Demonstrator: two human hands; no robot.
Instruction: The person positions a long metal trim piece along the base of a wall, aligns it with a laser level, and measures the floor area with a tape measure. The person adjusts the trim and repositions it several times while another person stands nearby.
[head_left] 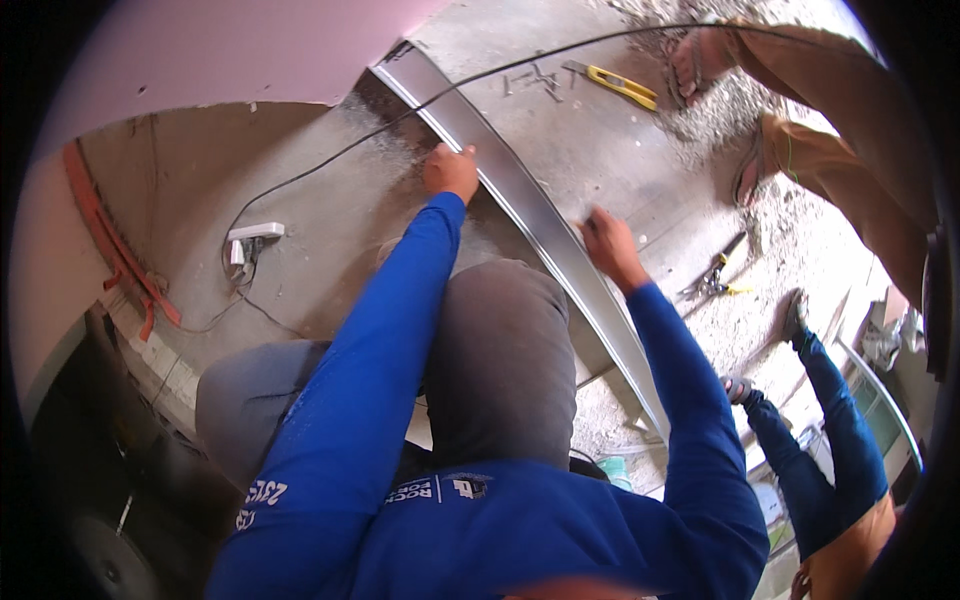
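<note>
1. Left hand (452,172): fingers curled closed on the left edge of the metal channel (540,225), upper half of its length, thumb side up at the rim
2. Right hand (612,245): fingers partly bent, fingertips at or just beside the channel's right edge, lower down than the left hand; cannot tell whether it grips the edge or only touches
3. Metal channel: long, gray, lies diagonally, upper end by the pink panel (220,50), lower end by the right forearm, passing right of the person's gray knee (505,360)
4. Containers: green container (615,472) low by the torso, mostly hidden, contents not readable
5. Black cable (420,107) crosses over the channel's upper part, runs left toward the white power strip (258,231) on the floor (630,170)
6. Right of channel: yellow utility knife (622,87), loose screws (540,80) near it, pliers (718,272) further down
7. Two co-workers' legs at right, one pair in brown trousers (850,170), one in blue trousers (800,450)
</note>
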